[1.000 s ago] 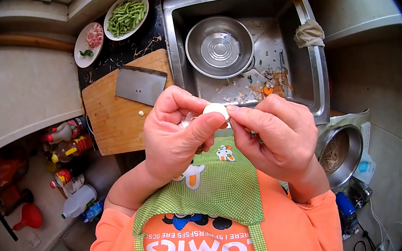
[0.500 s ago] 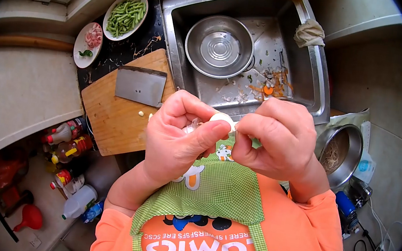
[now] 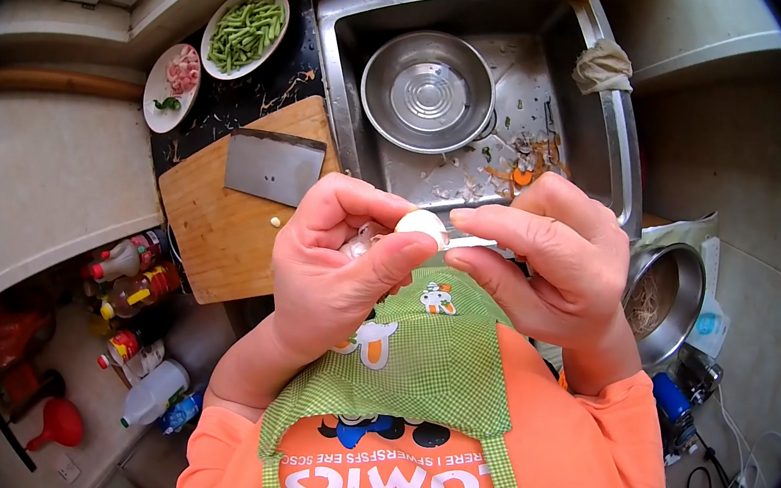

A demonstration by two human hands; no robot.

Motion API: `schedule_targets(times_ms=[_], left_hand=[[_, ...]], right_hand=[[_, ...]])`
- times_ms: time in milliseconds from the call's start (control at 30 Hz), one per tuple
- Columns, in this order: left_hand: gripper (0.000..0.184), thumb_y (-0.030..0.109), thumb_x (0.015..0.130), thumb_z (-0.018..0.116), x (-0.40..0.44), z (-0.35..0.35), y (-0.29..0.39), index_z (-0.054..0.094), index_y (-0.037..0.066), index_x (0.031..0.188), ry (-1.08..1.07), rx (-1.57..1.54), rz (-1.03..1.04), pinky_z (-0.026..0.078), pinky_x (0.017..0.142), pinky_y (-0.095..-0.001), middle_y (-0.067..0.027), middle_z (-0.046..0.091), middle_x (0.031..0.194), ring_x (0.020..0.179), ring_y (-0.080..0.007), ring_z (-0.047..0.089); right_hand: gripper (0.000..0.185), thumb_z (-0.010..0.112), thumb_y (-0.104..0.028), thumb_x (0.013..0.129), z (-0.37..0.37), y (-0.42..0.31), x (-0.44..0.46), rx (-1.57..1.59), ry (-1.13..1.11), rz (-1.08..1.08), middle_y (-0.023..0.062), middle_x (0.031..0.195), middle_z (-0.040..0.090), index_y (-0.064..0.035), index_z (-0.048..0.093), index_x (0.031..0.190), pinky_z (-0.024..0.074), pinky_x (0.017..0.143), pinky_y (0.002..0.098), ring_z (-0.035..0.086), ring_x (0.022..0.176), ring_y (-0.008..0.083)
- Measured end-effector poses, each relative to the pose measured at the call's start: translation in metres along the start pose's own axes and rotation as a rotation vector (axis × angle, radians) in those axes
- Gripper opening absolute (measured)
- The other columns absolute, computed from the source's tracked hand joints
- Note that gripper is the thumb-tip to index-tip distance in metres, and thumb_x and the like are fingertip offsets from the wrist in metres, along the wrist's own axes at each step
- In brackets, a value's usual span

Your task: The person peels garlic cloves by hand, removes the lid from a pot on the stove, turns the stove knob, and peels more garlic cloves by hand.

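Observation:
Between the thumb and index finger of my left hand (image 3: pixel 335 257) is a white garlic clove (image 3: pixel 424 228), with papery skins (image 3: pixel 362 239) tucked in the curled fingers behind it. At the clove's right side, my right hand (image 3: pixel 544 263) pinches a thin white strip of peel (image 3: pixel 470 243) that reaches to the clove. A cleaver (image 3: pixel 274 167) lies flat on the wooden cutting board (image 3: pixel 215 247), and a small clove (image 3: pixel 275 222) rests below its blade. Both hands are over the green checked apron (image 3: pixel 409 334), near the sink's front edge.
A steel basin (image 3: pixel 428 93) stands in the sink (image 3: pixel 628 176) beside orange and white scraps. Plates of cut green beans (image 3: pixel 245 35) and chopped pink meat (image 3: pixel 183 70) are at the upper left. A steel pot (image 3: pixel 693 281) is at right, bottles (image 3: pixel 156 391) at lower left.
My right fingers have drawn slightly right and opened out from a tighter curl, and a white strip now shows between them. The clove in my left hand has shifted slightly and turned.

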State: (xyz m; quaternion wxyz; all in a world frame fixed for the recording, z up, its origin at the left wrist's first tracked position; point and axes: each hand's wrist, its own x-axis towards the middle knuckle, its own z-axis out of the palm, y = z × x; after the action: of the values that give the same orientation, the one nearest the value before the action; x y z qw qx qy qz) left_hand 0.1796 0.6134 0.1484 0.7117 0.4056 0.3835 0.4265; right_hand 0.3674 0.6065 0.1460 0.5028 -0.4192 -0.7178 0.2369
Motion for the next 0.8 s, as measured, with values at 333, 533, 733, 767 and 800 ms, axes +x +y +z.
schedule_targets(times_ms=[333, 533, 733, 767, 800], left_hand=[[0.021, 0.001, 0.079, 0.068, 0.0007, -0.0002, -0.0016, 0.054, -0.002, 0.093, -0.040, 0.259, 0.149, 0.046, 0.066, -0.0184, -0.0061, 0.061, 0.086, 0.076, -0.0060, 0.057], [0.019, 0.003, 0.081, 0.067, 0.0014, -0.0004, -0.0005, 0.054, -0.002, 0.094, -0.025, 0.111, 0.011, 0.046, 0.064, -0.0179, -0.0056, 0.062, 0.086, 0.073, -0.0056, 0.056], [0.019, 0.003, 0.080, 0.067, 0.0027, -0.0020, -0.0031, 0.054, -0.001, 0.093, -0.039, 0.175, 0.040, 0.046, 0.063, -0.0179, -0.0042, 0.061, 0.083, 0.072, -0.0054, 0.056], [0.019, 0.003, 0.080, 0.068, 0.0028, -0.0027, -0.0041, 0.054, -0.001, 0.093, -0.041, 0.190, 0.043, 0.046, 0.063, -0.0178, -0.0040, 0.061, 0.083, 0.072, -0.0053, 0.056], [0.019, 0.004, 0.080, 0.068, 0.0028, -0.0031, -0.0047, 0.055, -0.001, 0.093, -0.043, 0.205, 0.046, 0.046, 0.063, -0.0178, -0.0039, 0.061, 0.083, 0.072, -0.0052, 0.056]], right_hand=[[0.018, 0.072, 0.000, 0.065, 0.0008, 0.0053, -0.0009, 0.095, -0.136, 0.129, 0.0031, 0.056, 0.050, -0.0029, 0.068, 0.083, 0.0287, 0.039, 0.0226, 0.042, 0.044, 0.0098], [0.010, 0.070, -0.004, 0.068, -0.0033, 0.0006, 0.0044, 0.100, -0.231, 0.252, 0.0025, 0.054, 0.047, -0.0056, 0.066, 0.078, 0.0355, 0.041, 0.0264, 0.048, 0.047, 0.0148], [0.008, 0.069, -0.003, 0.068, -0.0012, 0.0054, 0.0026, 0.164, -0.218, 0.254, 0.0042, 0.054, 0.050, -0.0037, 0.066, 0.075, 0.0370, 0.043, 0.0282, 0.050, 0.048, 0.0168], [0.008, 0.069, -0.003, 0.068, -0.0007, 0.0061, 0.0023, 0.164, -0.218, 0.254, 0.0042, 0.054, 0.050, -0.0037, 0.066, 0.075, 0.0370, 0.043, 0.0282, 0.050, 0.048, 0.0168], [0.008, 0.068, -0.002, 0.068, -0.0002, 0.0068, 0.0019, 0.158, -0.218, 0.244, 0.0046, 0.055, 0.051, -0.0034, 0.067, 0.075, 0.0373, 0.043, 0.0286, 0.051, 0.049, 0.0173]])
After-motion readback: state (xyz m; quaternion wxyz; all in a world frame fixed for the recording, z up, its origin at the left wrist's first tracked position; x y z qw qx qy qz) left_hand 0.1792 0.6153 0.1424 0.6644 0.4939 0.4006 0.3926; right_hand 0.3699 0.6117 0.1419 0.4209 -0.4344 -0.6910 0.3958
